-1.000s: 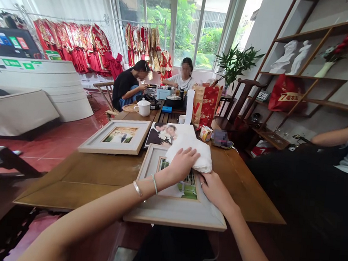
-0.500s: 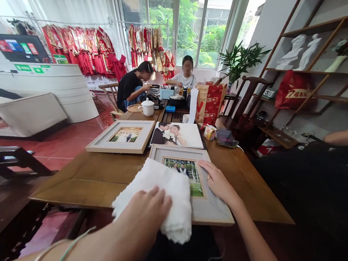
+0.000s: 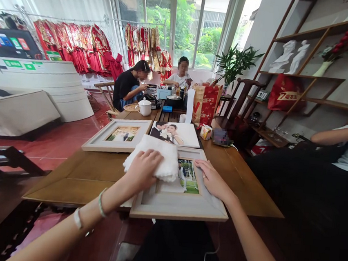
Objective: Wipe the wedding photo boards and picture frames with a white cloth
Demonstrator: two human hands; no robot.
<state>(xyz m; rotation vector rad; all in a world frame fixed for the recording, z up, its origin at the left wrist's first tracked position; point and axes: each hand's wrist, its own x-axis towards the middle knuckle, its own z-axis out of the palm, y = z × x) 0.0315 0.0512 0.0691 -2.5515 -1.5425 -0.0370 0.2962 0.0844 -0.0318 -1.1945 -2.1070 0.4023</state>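
Observation:
A framed photo lies in front of me, its picture frame (image 3: 181, 211) pale with a wide white inner border, its near edge jutting past the table edge. My left hand (image 3: 144, 166) presses a folded white cloth (image 3: 155, 151) onto its upper left part, covering the left of the photo (image 3: 189, 177). On the right side of the frame, my right hand (image 3: 212, 177) holds the border with fingers curled over it; the thumb is hidden. Behind the cloth lies a second picture frame (image 3: 99, 141) at left, and beside it an unframed wedding print (image 3: 188, 135).
The brown wooden table (image 3: 94, 186) also bears a lidded white cup (image 3: 144, 107), a red paper bag (image 3: 207, 103) and a small box (image 3: 206, 132). Two people sit at the far end. Another person's arm (image 3: 340, 134) shows at right, near the shelves (image 3: 321, 101).
My left hand has moved away from me with the cloth, from the frame's near left side to its upper left. More of the frame's lower border shows. The right hand stays on the frame.

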